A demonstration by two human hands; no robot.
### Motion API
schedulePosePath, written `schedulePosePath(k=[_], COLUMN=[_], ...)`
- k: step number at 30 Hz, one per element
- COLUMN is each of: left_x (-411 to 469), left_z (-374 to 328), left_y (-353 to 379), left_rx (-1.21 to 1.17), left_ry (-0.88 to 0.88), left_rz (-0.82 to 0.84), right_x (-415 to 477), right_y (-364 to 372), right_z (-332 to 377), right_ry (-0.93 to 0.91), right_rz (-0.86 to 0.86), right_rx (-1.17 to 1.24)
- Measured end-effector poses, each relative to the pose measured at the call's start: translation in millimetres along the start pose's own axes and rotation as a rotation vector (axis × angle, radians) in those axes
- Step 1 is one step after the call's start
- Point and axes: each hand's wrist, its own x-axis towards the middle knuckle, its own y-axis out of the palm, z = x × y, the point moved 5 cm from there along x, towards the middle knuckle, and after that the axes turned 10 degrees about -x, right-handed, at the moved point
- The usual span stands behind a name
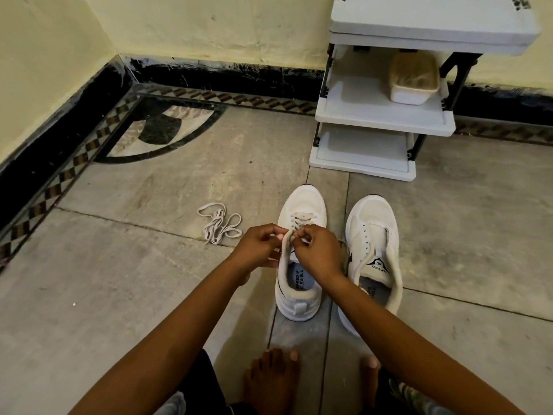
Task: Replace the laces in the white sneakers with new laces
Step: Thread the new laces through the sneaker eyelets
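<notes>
Both left hand (257, 245) and right hand (320, 253) pinch flat woven lace (302, 217) at one white sneaker (302, 199) (mesh-toed).

A: Which surfaces are cloth?
B: Laced sneaker (300, 205) and unlaced sneaker (372, 223): matt white mesh toes, smoother synthetic side panels. Threaded lace (302, 218) and loose lace (220, 224): flat woven cloth.
A: And the hard surfaces?
B: Floor (149, 280): dull, mottled grey stone slabs. Skirting (59, 115): glossy black, scuffed. Wall (209, 22): matt, uneven paint. Shoe rack (386, 115): smooth white plastic shelves.
</notes>
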Motion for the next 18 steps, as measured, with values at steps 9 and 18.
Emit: schedulePosePath(k=[9, 18], left_x=[10.5, 5.1], left_z=[-8.9, -2.7], left_y=[12.2, 3.6], left_rx=[0.435, 0.120], left_ry=[0.273, 0.233], left_rz=[-0.249, -0.131], right_x=[6.3, -7.9], right_y=[-15.3, -20.3], right_z=[-15.3, -8.2], right_ry=[-0.173, -0.306], right_rz=[0.008, -0.151], right_rx=[-0.236, -0.376])
